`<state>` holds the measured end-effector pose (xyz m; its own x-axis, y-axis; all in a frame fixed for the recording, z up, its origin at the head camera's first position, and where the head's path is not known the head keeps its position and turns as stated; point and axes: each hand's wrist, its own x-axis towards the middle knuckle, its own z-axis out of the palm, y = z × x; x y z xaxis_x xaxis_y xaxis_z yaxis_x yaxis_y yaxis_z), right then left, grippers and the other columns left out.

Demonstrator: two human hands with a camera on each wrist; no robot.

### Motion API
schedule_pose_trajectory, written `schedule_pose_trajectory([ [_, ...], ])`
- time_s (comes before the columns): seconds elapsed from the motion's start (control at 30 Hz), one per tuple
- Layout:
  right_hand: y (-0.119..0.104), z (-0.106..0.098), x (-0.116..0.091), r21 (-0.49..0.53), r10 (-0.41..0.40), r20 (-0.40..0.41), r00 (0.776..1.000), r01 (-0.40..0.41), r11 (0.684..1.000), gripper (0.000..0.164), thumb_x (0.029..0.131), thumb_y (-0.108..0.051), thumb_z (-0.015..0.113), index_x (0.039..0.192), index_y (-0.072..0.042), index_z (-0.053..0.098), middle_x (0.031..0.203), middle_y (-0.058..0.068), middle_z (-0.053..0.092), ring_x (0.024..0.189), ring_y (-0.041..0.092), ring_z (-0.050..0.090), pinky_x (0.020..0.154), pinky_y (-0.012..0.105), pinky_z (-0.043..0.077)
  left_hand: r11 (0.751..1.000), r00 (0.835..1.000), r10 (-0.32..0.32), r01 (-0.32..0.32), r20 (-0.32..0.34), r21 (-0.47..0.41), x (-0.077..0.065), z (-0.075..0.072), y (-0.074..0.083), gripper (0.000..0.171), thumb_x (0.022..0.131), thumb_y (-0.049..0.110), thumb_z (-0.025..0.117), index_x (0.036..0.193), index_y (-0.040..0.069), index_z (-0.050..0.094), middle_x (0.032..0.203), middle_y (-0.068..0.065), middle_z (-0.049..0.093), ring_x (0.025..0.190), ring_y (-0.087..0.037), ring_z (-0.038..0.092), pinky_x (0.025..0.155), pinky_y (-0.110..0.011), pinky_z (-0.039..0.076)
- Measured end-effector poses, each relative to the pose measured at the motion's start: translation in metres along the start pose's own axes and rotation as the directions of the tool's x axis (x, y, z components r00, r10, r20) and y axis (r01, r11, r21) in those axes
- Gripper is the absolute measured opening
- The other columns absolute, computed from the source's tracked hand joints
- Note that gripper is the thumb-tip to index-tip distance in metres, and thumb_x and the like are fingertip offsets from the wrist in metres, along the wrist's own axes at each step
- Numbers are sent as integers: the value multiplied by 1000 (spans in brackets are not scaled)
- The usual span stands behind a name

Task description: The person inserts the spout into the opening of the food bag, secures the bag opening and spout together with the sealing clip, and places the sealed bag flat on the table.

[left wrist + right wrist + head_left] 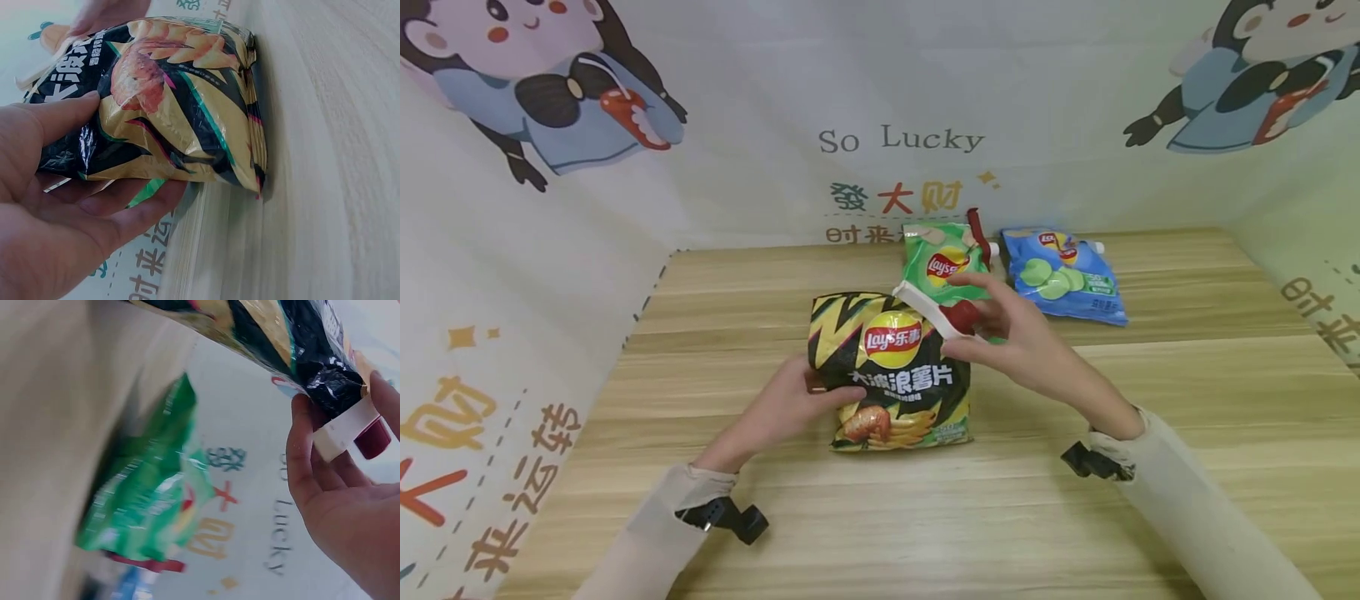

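My left hand grips the left side of a black and yellow Lay's chip bag, thumb on its front and fingers behind. In the left wrist view the bag's lower end, printed with chips and a roasted wing, stands close over the tabletop. My right hand pinches a white bag sealing clip with a red end at the bag's top right corner. From the right wrist, the clip sits across that black corner, fingers on one side and thumb on the other.
A green Lay's bag with a dark red clip stands behind, partly hidden by my right hand. To its right lies a blue Lay's bag with a white tip showing. A printed cloth hangs behind the wooden table.
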<state>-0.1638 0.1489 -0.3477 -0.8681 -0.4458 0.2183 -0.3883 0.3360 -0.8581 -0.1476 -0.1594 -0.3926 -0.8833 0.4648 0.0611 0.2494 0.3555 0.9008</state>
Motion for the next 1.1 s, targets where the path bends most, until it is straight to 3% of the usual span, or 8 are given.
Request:
schedule_pose_trajectory([
  [0.1,15,0,-7,61,73,70,995,-77,995,66,91,-20,75,146,-12,40,119,11,69,107,24,67,94,43,52,1000,1000,-11,11,-25,12,-4,-4,-4,40,91,20,74,127,7,62,118,-8,70,108,-20,66,92,-36,53],
  [0.17,26,3,-11,43,108,171,979,-116,992,58,94,-21,71,143,-6,44,117,12,70,105,23,67,92,41,52,999,998,-23,25,-51,28,-10,-7,-9,38,91,20,74,125,7,63,116,-8,70,104,-20,66,89,-34,54],
  [0.3,42,17,-19,0,136,402,905,-149,989,49,99,-24,64,136,4,48,105,12,72,95,24,69,82,37,57,998,994,-45,50,-99,47,-19,-13,-16,34,92,22,74,121,6,65,112,-8,71,98,-19,66,83,-30,54],
  [0.4,43,32,-20,-10,136,483,865,-150,989,48,100,-25,62,135,4,49,93,10,71,83,24,69,72,36,58,997,990,-52,58,-135,42,-23,-20,-21,32,93,22,72,119,5,66,110,-9,72,95,-18,67,82,-28,54],
  [0.53,39,53,-13,-38,53,469,882,-40,998,41,99,-25,63,133,-5,52,90,6,70,79,20,67,69,32,56,996,979,-79,72,-187,-43,-28,-32,-28,33,95,18,70,121,-1,65,112,-16,70,94,-17,70,80,-32,57],
  [0.63,31,63,-4,-80,21,434,901,15,997,51,99,-24,64,143,-9,45,96,5,71,85,16,67,74,30,56,983,965,-127,93,-228,-156,-27,-44,-31,35,96,15,67,124,-6,61,111,-17,70,92,-19,71,78,-38,59],
  [0.83,18,71,19,-88,55,334,941,-27,996,75,97,-21,65,156,-3,22,125,20,64,106,22,67,94,37,52,942,925,-221,121,-309,-312,-3,-72,-38,38,99,14,62,129,-9,55,99,-1,72,87,-15,70,77,-36,59],
  [1.1,16,89,39,-48,107,321,941,-97,994,79,96,-25,66,158,-11,19,154,18,38,127,30,54,105,43,45,950,883,-282,202,-375,-238,36,-96,-59,33,101,11,58,126,-9,56,89,0,68,67,-5,60,58,-19,50],
])
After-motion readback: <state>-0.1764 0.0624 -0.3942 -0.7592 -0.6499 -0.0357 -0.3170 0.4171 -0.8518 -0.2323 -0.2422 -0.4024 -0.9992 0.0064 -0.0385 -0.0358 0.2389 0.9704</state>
